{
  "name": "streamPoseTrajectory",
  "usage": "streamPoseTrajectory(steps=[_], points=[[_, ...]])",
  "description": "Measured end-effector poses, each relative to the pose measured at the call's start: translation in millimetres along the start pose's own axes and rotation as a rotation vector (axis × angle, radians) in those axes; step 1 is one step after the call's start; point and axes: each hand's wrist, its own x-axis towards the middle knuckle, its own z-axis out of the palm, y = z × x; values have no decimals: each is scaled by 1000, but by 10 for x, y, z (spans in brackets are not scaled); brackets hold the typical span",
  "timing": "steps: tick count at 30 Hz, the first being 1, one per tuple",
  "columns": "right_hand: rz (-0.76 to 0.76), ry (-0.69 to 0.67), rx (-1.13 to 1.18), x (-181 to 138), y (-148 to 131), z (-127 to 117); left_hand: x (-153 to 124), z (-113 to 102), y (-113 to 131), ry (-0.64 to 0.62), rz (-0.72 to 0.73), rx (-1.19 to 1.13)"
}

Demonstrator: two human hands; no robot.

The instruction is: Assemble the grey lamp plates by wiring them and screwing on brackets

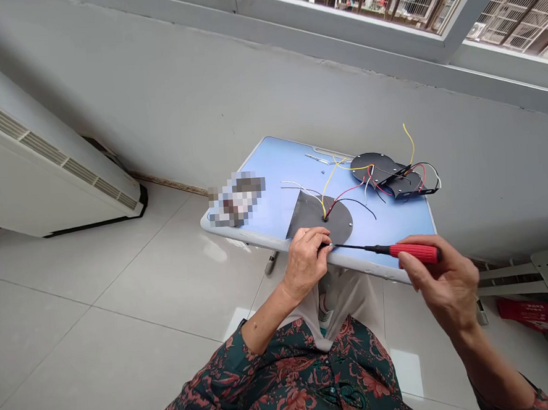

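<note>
"Black plate [305,215], rounded at its right end, lies at the near edge of a blue-topped counter [275,158], before a person in a patterned shirt [285,384]. Where are the hands?"

"Left hand [306,259] grasps the plate's near edge, fingers curled over it and thumb on the near side. Right hand [448,281] is wrapped around the red-and-black handle of a screwdriver [414,253]."

"And where does the tool point?"

"Left, its shaft nearly level, the tip reaching the plate's near edge just beside the left fingertips. Whether it sits in a screw head is too small to tell."

"What rises from the plate?"

"Wires [323,205], yellow, red, black and white, fanning out from a hole near its middle."

"Anything farther off?"

"At the counter's far right, a round black plate [368,160] touches a bracket-like black piece [407,187], both trailing coloured wires. Thin silvery pieces [317,159] lie along the far edge to their left, and a small metal part [323,172] lies just nearer."

"And on the left?"

"Pixelated patch [243,197], its contents hidden, at the counter's left end. Beyond the far side stand a grey wall [230,90] and a barred window [396,2]."
</note>
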Motion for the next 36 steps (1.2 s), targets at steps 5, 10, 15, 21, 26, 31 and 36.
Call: streamPoseTrajectory(steps=[5, 10, 15, 21, 26, 31, 36], points=[[-228, -4, -188, 55, -55, 191, -1, 2, -9, 7, 9, -4], [-217, 12, -186, 58, -13, 196, -6, 7, -11, 9, 10, -8], [-264, -7, -198, 76, 0, 183, -6, 8, -12, 12, 10, 2], [-374, -39, -255, 103, -43, 172, -6, 8, -14, 7, 17, 16], [-418, -19, -306, 80, -47, 175, -7, 10, -16, 13, 27, 14], [-390, -9, -289, 67, -33, 173, -7, 5, -13, 5, 16, 18], [-378, -6, -259, 74, -50, 185, -9, 3, -12, 4, 15, 18]])
